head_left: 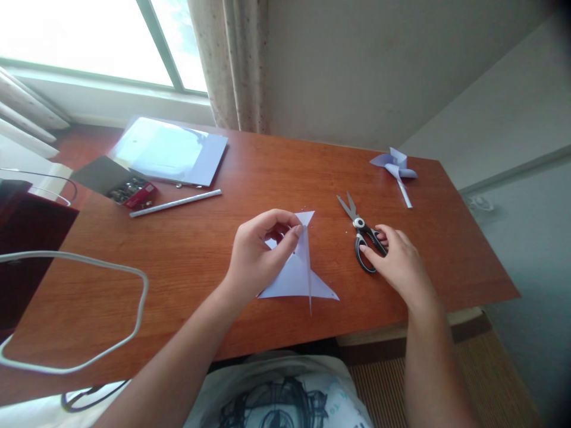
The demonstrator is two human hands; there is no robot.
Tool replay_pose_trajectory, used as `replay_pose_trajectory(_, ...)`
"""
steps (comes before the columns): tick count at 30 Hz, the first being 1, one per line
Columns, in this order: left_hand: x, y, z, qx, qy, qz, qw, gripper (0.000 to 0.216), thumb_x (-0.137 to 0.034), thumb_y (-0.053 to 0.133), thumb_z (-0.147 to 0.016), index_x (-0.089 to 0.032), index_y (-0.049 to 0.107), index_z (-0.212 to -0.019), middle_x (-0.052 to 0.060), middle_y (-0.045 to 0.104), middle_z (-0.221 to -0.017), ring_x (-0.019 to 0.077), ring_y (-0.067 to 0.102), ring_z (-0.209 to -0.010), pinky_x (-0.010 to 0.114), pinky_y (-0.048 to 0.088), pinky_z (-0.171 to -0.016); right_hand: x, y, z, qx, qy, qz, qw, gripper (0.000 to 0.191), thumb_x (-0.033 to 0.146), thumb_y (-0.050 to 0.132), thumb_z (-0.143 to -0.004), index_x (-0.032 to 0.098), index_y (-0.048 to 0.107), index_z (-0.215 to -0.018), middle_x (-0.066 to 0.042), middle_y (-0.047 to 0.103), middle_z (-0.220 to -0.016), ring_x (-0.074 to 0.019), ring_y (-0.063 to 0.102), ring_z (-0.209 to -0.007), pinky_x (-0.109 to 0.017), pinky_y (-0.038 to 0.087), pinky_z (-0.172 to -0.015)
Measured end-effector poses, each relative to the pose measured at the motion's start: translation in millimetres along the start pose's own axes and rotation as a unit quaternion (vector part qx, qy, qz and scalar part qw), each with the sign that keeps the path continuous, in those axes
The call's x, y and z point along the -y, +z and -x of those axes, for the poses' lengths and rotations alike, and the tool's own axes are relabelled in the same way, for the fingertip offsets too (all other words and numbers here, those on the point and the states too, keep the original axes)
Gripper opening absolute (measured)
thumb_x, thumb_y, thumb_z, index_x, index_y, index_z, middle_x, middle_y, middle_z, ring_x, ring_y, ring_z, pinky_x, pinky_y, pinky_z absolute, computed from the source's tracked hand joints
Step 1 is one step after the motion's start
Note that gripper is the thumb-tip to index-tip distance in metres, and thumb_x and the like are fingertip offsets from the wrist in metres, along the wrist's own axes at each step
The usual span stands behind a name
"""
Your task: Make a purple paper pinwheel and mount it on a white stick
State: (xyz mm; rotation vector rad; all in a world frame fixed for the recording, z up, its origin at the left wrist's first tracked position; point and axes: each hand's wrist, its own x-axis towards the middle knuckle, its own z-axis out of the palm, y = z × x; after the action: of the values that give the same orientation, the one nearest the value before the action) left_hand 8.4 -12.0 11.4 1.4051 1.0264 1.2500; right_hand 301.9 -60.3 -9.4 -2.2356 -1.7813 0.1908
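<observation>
A pale blue sheet of paper [297, 276], cut and partly folded upward, lies on the wooden table [187, 255] in front of me. My left hand [256, 252] pinches an upright flap of this paper near its top corner. My right hand [399, 261] rests on the black handles of a pair of scissors [359, 229], fingers curled over the loops. The scissors lie flat with their blades slightly apart, pointing away from me.
A finished paper pinwheel [395, 166] on a white stick lies at the far right. A stack of pale blue sheets [172, 151], an open box of metal pins [127, 190] and a white stick [176, 203] sit at the far left. A white cable loop [134, 321] lies at left.
</observation>
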Motion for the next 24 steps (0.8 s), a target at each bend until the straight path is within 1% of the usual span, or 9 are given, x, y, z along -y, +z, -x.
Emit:
replay_pose_trajectory(5, -1.0, -0.1, 0.2, 0.000, -0.001, 0.002, 1.000, 0.008, -0.025, 0.074, -0.086, -0.018, 0.072, -0.083, 0.003, 0.071, -0.075, 0.0135, 0.062, -0.065, 0.025, 0.050, -0.061, -3.4, 0.0, 0.6, 0.032, 0.011, 0.024, 0.999, 0.056, 0.044, 0.065, -0.081, 0.017, 0.063, -0.130, -0.017, 0.067, -0.114, -0.0350, 0.067, -0.104, -0.053, 0.054, -0.095)
replay_pose_trajectory(7, -1.8, 0.0, 0.2, 0.000, -0.003, 0.009, 1.000, 0.008, -0.025, 0.074, -0.086, -0.018, 0.071, -0.083, 0.003, 0.071, -0.076, 0.0133, 0.062, -0.065, 0.025, 0.050, -0.061, -4.3, -1.3, 1.2, 0.035, 0.036, 0.010, 0.999, 0.056, 0.044, 0.068, -0.079, 0.017, 0.065, -0.128, -0.014, 0.069, -0.107, -0.0341, 0.068, -0.099, -0.053, 0.054, -0.093)
replay_pose_trajectory(10, -3.1, 0.1, 0.1, -0.002, -0.010, 0.022, 1.000, 0.009, -0.025, 0.075, -0.085, -0.018, 0.070, -0.081, 0.003, 0.070, -0.075, 0.0134, 0.062, -0.064, 0.025, 0.050, -0.060, -5.3, -7.9, 3.3, 0.052, 0.108, -0.147, 0.982, 0.058, 0.043, 0.074, -0.074, 0.019, 0.066, -0.127, -0.010, 0.069, -0.099, -0.0293, 0.071, -0.088, -0.049, 0.057, -0.086)
replay_pose_trajectory(13, -3.9, 0.0, -0.3, 0.001, -0.019, 0.034, 0.999, 0.010, -0.026, 0.075, -0.085, -0.018, 0.070, -0.081, 0.003, 0.069, -0.074, 0.0133, 0.061, -0.063, 0.025, 0.050, -0.060, -1.3, -18.6, 7.0, 0.061, 0.127, -0.393, 0.909, 0.057, 0.045, 0.079, -0.074, 0.023, 0.065, -0.126, -0.009, 0.069, -0.103, -0.0248, 0.072, -0.088, -0.040, 0.059, -0.078)
replay_pose_trajectory(16, -4.1, -0.1, -0.8, 0.002, -0.029, 0.048, 0.998, 0.011, -0.027, 0.075, -0.085, -0.018, 0.070, -0.081, 0.003, 0.069, -0.074, 0.0136, 0.061, -0.065, 0.025, 0.050, -0.061, 13.2, -27.0, 11.8, 0.057, 0.044, -0.549, 0.832, 0.054, 0.058, 0.080, -0.076, 0.028, 0.068, -0.119, -0.007, 0.067, -0.102, -0.0207, 0.067, -0.082, -0.035, 0.058, -0.070)
replay_pose_trajectory(18, -4.5, -0.2, -1.2, 0.000, -0.039, 0.057, 0.998, 0.013, -0.029, 0.076, -0.085, -0.018, 0.071, -0.082, 0.003, 0.070, -0.076, 0.0139, 0.062, -0.066, 0.025, 0.051, -0.061, 28.0, -29.3, 15.2, 0.087, -0.004, -0.591, 0.802, 0.061, 0.069, 0.080, -0.072, 0.029, 0.070, -0.116, -0.006, 0.066, -0.097, -0.0196, 0.063, -0.076, -0.034, 0.056, -0.065)
replay_pose_trajectory(20, -5.1, -0.3, -1.6, -0.004, -0.044, 0.063, 0.997, 0.015, -0.031, 0.077, -0.084, -0.017, 0.071, -0.082, 0.004, 0.070, -0.077, 0.0139, 0.062, -0.066, 0.025, 0.051, -0.061, 44.3, -29.8, 18.2, 0.140, -0.014, -0.582, 0.801, 0.065, 0.069, 0.085, -0.066, 0.026, 0.072, -0.114, -0.007, 0.069, -0.093, -0.0193, 0.063, -0.074, -0.033, 0.056, -0.064)
replay_pose_trajectory(22, -6.0, -0.5, -1.7, -0.006, -0.047, 0.067, 0.997, 0.016, -0.031, 0.078, -0.084, -0.017, 0.071, -0.083, 0.003, 0.069, -0.076, 0.0135, 0.061, -0.065, 0.025, 0.050, -0.060, 59.3, -29.6, 20.3, 0.167, -0.017, -0.544, 0.822, 0.062, 0.063, 0.089, -0.065, 0.025, 0.074, -0.112, -0.007, 0.072, -0.094, -0.0189, 0.065, -0.074, -0.031, 0.056, -0.062)
replay_pose_trajectory(24, -6.6, -0.8, -1.5, -0.005, -0.047, 0.070, 0.996, 0.016, -0.031, 0.078, -0.084, -0.017, 0.070, -0.083, 0.003, 0.069, -0.075, 0.0131, 0.060, -0.065, 0.024, 0.048, -0.059, 70.7, -29.3, 21.2, 0.165, -0.039, -0.506, 0.845, 0.060, 0.057, 0.088, -0.071, 0.027, 0.072, -0.120, -0.007, 0.074, -0.100, -0.0188, 0.067, -0.080, -0.029, 0.058, -0.066)
